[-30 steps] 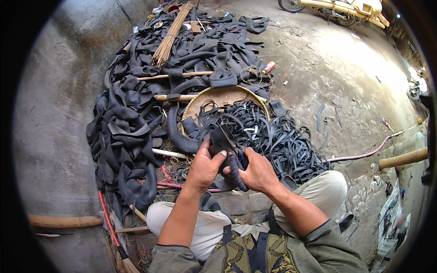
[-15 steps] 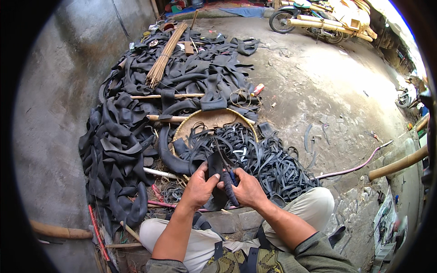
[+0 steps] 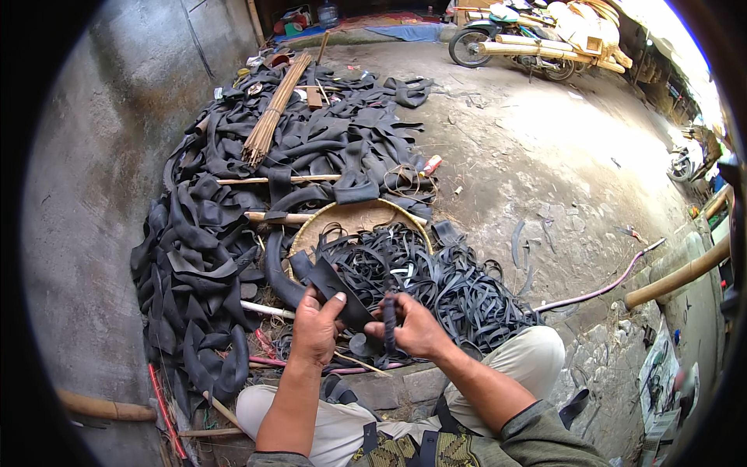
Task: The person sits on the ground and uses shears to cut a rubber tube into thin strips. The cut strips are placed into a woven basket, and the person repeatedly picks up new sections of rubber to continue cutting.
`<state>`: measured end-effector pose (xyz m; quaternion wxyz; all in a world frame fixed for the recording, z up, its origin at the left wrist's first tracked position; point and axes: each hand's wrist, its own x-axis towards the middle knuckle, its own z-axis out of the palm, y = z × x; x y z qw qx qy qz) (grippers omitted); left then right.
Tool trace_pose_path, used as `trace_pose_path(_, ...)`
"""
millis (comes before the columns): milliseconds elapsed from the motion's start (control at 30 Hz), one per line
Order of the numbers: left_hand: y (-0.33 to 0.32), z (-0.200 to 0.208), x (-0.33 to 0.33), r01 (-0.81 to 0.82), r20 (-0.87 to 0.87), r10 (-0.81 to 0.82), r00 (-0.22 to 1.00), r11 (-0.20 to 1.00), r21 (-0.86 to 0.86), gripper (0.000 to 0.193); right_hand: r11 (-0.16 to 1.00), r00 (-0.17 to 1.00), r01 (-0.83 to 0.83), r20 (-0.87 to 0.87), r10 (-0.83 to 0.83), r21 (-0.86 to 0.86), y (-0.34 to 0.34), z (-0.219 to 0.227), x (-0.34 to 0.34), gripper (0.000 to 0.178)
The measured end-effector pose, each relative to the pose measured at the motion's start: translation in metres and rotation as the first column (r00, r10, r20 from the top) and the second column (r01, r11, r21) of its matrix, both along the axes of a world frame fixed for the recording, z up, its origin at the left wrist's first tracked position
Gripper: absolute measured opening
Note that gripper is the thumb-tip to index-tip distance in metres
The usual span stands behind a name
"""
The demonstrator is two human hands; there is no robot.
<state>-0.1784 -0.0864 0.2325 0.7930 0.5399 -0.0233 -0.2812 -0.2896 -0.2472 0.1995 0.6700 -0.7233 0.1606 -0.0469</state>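
Between the thumb and fingers of my left hand is a flat piece of black rubber, slanting across toward the right hand. My right hand is closed around scissors with dark wrapped handles, the blades pointing away from me. The right fingertips lie close to the lower end of the rubber; whether they touch it I cannot tell. Just beyond both hands, a heap of thin black rubber strips spills over a round woven bamboo tray.
A large pile of black rubber pieces spreads along the grey wall at left, with a bundle of thin sticks on top. A pink pole and a bamboo pole lie at right. A loaded motorbike stands far off.
The rubber piece has turned from nearly upright to slanting. My right hand and the scissors have shifted slightly, and the blades no longer overlap the rubber. The whole view has tilted slightly.
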Motion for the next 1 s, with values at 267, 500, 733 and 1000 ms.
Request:
trace_pose_path(267,0.009,-0.012,0.006,0.007,-0.024,-0.008,1.0,0.999,-0.049,0.043,0.986,0.999,-0.034,-0.028,0.03,-0.162,0.014,-0.002,-0.003,0.047)
trace_pose_path(500,-0.002,-0.019,-0.015,0.523,0.034,-0.524,0.851,0.852,0.032,0.077,0.84,0.99,0.102,0.026,-0.137,0.533,-0.022,0.026,-0.004,0.038)
trace_pose_path(733,-0.002,-0.006,-0.014,0.694,0.131,-0.753,0.645,0.649,0.312,0.044,0.717,0.89,0.286,0.1,-0.444,0.636,-0.072,0.071,-0.023,0.017)
trace_pose_path(1000,-0.001,0.003,-0.015,0.79,0.036,-0.877,0.48,0.449,0.417,0.04,0.653,0.76,0.352,0.203,-0.618,0.671,-0.102,0.096,-0.048,0.025)
